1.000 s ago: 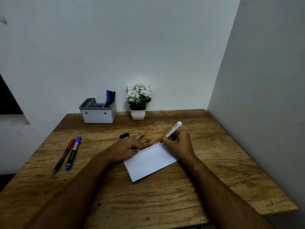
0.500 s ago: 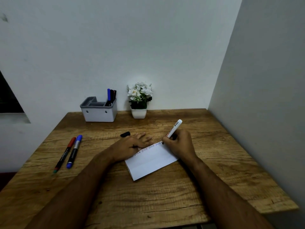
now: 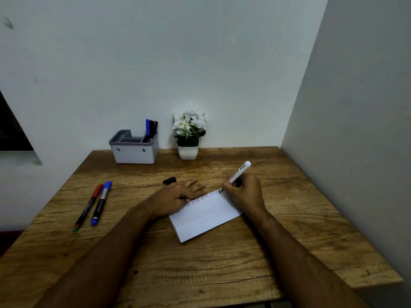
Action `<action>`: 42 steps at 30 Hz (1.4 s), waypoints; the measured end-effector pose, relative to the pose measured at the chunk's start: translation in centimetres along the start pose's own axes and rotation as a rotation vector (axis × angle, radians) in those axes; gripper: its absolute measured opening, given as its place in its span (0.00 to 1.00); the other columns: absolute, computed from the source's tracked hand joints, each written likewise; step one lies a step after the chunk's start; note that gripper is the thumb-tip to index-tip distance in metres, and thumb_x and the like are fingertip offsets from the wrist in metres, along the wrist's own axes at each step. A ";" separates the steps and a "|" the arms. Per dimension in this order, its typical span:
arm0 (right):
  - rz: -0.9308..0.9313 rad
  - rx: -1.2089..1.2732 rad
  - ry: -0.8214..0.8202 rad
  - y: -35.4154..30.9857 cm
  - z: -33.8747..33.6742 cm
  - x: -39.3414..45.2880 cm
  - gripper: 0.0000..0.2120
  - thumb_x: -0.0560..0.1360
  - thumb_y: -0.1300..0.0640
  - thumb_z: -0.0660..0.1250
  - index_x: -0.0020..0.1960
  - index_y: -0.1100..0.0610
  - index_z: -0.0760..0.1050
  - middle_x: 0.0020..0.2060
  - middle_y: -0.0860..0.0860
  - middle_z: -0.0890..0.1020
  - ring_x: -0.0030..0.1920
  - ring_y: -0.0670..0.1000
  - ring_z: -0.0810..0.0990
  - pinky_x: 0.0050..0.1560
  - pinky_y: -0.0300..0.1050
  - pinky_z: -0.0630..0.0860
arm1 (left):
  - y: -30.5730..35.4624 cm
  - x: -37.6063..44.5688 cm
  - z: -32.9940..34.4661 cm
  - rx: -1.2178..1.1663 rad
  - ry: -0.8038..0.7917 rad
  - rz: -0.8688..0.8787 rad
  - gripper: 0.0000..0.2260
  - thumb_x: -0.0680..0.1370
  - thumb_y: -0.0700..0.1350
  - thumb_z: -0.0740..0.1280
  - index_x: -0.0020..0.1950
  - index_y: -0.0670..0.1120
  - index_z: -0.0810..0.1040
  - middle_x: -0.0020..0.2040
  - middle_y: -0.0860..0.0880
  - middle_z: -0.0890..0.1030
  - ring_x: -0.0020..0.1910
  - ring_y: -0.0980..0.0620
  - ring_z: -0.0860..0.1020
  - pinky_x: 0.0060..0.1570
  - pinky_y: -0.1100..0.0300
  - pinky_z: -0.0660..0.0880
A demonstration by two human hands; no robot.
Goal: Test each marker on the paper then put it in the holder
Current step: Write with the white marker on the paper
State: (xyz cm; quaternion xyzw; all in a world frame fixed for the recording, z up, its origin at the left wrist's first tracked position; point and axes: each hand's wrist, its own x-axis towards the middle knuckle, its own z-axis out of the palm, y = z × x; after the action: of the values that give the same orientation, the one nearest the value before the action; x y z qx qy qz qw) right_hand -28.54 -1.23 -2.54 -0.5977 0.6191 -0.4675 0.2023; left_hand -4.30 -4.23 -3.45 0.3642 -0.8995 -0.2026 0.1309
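Two hands were at the paper: the left hand lay flat, pinning it, while the right hand gripped a white marker, tip on the sheet, barrel slanting up-right, with the holder well beyond to the left.

A brown wood grain was shown by the counter. The paper was white, the holder grey, and the two loose markers red-capped and blue.
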 end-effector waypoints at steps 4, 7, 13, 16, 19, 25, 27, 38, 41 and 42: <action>-0.006 -0.002 0.009 -0.1 0.0 -0.1 0.08 0.71 0.59 0.75 0.34 0.59 0.81 0.30 0.51 0.84 0.33 0.52 0.85 0.34 0.50 0.80 | -0.3 0.0 0.1 0.000 0.001 -0.009 0.24 0.82 0.34 0.58 0.74 0.55 0.68 0.77 0.61 0.60 0.78 0.61 0.49 0.77 0.59 0.47; -0.007 -0.001 0.011 0.0 0.0 0.0 0.09 0.71 0.60 0.75 0.33 0.59 0.80 0.30 0.52 0.84 0.32 0.51 0.84 0.32 0.47 0.77 | -0.2 0.1 0.1 0.012 0.000 -0.009 0.24 0.82 0.34 0.58 0.75 0.55 0.67 0.76 0.61 0.60 0.78 0.61 0.49 0.77 0.59 0.47; 0.010 -0.010 0.034 -0.1 0.0 0.1 0.09 0.70 0.59 0.75 0.33 0.60 0.79 0.30 0.53 0.83 0.32 0.53 0.84 0.33 0.51 0.79 | -0.1 0.0 0.1 0.027 0.020 0.012 0.25 0.82 0.34 0.58 0.74 0.55 0.67 0.75 0.62 0.60 0.78 0.61 0.50 0.73 0.68 0.45; 0.016 -0.026 0.061 0.2 0.1 0.3 0.11 0.68 0.57 0.75 0.33 0.62 0.79 0.28 0.54 0.83 0.32 0.55 0.83 0.32 0.53 0.77 | -0.1 0.1 0.2 0.042 0.026 0.012 0.24 0.82 0.34 0.58 0.74 0.56 0.67 0.75 0.62 0.60 0.77 0.63 0.50 0.69 0.75 0.42; 0.023 -0.021 0.064 0.2 0.1 0.3 0.10 0.69 0.57 0.75 0.33 0.61 0.79 0.28 0.53 0.83 0.29 0.51 0.82 0.31 0.48 0.75 | -0.1 0.1 0.2 0.043 0.029 0.016 0.24 0.82 0.34 0.58 0.74 0.55 0.68 0.75 0.61 0.61 0.77 0.62 0.50 0.70 0.74 0.42; 0.022 -0.021 0.100 0.3 0.0 0.3 0.10 0.69 0.58 0.75 0.32 0.62 0.79 0.27 0.53 0.83 0.28 0.51 0.82 0.32 0.52 0.77 | -0.2 0.1 0.1 0.049 0.029 0.021 0.24 0.82 0.34 0.58 0.75 0.54 0.68 0.74 0.62 0.60 0.77 0.63 0.50 0.67 0.78 0.41; 0.017 -0.038 0.085 0.3 0.0 0.3 0.10 0.69 0.57 0.75 0.32 0.61 0.80 0.28 0.53 0.83 0.31 0.54 0.83 0.33 0.54 0.78 | -0.1 0.1 0.1 0.041 0.029 0.018 0.24 0.82 0.34 0.58 0.74 0.53 0.68 0.74 0.62 0.60 0.76 0.64 0.50 0.66 0.79 0.41; 0.032 -0.036 0.104 0.2 -0.1 0.2 0.09 0.69 0.57 0.75 0.33 0.61 0.80 0.28 0.52 0.83 0.32 0.53 0.84 0.32 0.50 0.77 | 0.0 0.1 0.2 0.043 0.025 0.015 0.24 0.82 0.35 0.58 0.74 0.57 0.66 0.74 0.62 0.60 0.77 0.63 0.50 0.69 0.75 0.42; 0.030 -0.033 0.093 0.1 0.0 0.2 0.08 0.70 0.58 0.76 0.34 0.59 0.81 0.30 0.51 0.84 0.32 0.51 0.84 0.34 0.48 0.78 | -0.1 0.1 0.2 0.036 0.028 0.009 0.24 0.82 0.35 0.58 0.74 0.55 0.67 0.75 0.62 0.60 0.77 0.63 0.50 0.70 0.72 0.43; 0.028 -0.028 0.085 0.1 0.0 0.2 0.08 0.70 0.58 0.75 0.35 0.59 0.81 0.30 0.51 0.84 0.33 0.50 0.84 0.34 0.48 0.78 | -0.2 0.1 0.2 0.033 0.028 0.007 0.24 0.82 0.35 0.58 0.74 0.55 0.67 0.75 0.61 0.60 0.77 0.62 0.50 0.71 0.71 0.43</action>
State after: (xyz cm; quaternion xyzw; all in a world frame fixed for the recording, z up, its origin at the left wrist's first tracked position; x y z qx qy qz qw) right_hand -28.60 -1.45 -2.53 -0.5714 0.6420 -0.4808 0.1739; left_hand -4.32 -4.36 -3.67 0.3659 -0.9021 -0.1823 0.1382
